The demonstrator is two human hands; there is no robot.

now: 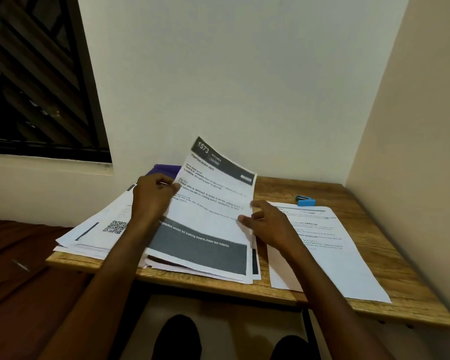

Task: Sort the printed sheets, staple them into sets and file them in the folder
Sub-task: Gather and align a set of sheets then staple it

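Printed sheet (213,203), lifted at its far end above the middle stack (200,263) on the wooden desk (348,302).
Left hand (151,198) pinches its left edge; right hand (268,224), fingers loosely extended, touches its right edge. Right of that hand: sorted pile (330,250), blue stapler (306,200) beyond.

Blue stapler (306,200); purple folder (166,169) (half hidden)
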